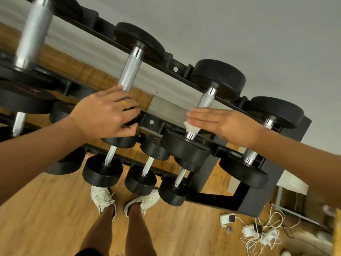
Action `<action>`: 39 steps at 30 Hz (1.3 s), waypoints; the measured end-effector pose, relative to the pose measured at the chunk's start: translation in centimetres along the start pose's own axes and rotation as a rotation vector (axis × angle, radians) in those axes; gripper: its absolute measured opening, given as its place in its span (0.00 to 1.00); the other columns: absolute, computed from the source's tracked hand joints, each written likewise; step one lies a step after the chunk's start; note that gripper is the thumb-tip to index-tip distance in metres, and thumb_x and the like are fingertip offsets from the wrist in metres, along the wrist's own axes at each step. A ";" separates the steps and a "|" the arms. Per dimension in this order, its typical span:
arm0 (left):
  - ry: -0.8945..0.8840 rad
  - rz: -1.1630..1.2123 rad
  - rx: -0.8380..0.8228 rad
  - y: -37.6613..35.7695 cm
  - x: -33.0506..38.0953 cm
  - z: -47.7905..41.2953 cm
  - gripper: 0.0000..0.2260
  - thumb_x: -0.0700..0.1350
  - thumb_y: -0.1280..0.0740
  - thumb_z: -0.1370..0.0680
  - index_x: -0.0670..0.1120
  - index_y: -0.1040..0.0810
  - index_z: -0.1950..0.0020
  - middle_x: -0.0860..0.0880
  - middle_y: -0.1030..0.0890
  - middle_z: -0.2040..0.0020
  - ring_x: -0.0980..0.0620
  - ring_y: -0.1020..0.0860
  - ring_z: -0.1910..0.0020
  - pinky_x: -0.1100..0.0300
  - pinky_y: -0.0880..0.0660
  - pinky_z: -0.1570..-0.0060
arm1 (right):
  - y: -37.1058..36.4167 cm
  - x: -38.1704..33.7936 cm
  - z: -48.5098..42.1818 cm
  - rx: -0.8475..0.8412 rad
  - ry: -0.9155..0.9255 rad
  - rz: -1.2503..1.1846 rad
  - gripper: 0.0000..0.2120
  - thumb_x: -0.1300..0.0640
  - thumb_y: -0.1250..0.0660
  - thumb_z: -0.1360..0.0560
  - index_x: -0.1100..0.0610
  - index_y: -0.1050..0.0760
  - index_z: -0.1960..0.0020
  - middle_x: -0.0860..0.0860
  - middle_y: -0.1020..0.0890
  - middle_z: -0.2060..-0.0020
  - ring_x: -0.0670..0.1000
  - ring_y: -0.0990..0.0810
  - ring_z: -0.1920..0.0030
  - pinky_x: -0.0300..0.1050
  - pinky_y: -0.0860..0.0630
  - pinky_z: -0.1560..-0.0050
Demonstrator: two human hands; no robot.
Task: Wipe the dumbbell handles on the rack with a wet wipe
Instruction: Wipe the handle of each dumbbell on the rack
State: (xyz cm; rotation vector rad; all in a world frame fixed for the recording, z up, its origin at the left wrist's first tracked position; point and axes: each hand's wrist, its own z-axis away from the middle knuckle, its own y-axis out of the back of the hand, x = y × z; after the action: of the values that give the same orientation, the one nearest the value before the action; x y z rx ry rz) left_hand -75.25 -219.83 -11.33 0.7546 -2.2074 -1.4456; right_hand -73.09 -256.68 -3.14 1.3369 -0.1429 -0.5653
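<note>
A black rack (153, 121) carries several black dumbbells with knurled chrome handles on two tiers. My left hand (108, 113), with a gold ring, grips the near end of one upper-tier handle (129, 71). My right hand (221, 122) lies flat with straight fingers on the neighbouring handle (207, 97) and presses a white wet wipe (191, 128) onto its lower end. Only a corner of the wipe shows beneath the palm. A third upper dumbbell handle (251, 156) sits to the right.
Smaller dumbbells (103, 170) fill the lower tier just above my white sneakers (103, 199). The floor is wood. White chargers and tangled cables (258, 233) lie on the floor at lower right, next to the rack's black foot. A grey wall stands behind the rack.
</note>
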 end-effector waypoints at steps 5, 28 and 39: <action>0.017 0.003 -0.020 0.0 0.0 0.0 0.17 0.52 0.36 0.18 0.41 0.15 0.46 0.41 0.15 0.47 0.39 0.17 0.43 0.41 0.25 0.33 | 2.2 0.9 -1.2 -0.015 0.024 0.203 0.34 0.77 0.26 0.35 0.60 0.24 0.31 0.55 0.24 0.30 0.58 0.32 0.26 0.58 0.27 0.31; 0.023 0.009 -0.020 -0.2 -0.1 0.2 0.16 0.52 0.37 0.17 0.42 0.15 0.48 0.42 0.14 0.48 0.41 0.18 0.42 0.43 0.27 0.31 | 1.9 -1.5 -3.0 -0.416 0.055 0.312 0.35 0.64 0.41 0.27 0.56 0.41 0.20 0.56 0.36 0.22 0.56 0.43 0.21 0.53 0.54 0.22; 0.024 0.025 -0.027 -0.4 -0.1 0.4 0.16 0.52 0.38 0.17 0.43 0.15 0.50 0.42 0.15 0.49 0.41 0.19 0.43 0.42 0.26 0.32 | 0.7 -4.3 -2.1 -0.395 -0.069 0.316 0.38 0.64 0.35 0.28 0.57 0.41 0.20 0.57 0.37 0.22 0.57 0.45 0.20 0.56 0.49 0.21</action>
State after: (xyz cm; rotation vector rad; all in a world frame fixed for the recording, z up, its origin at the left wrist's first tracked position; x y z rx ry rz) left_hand -75.25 -219.63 -11.88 0.7299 -2.1671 -1.4439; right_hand -75.72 -252.77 -2.09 0.8888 -0.2788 -0.3485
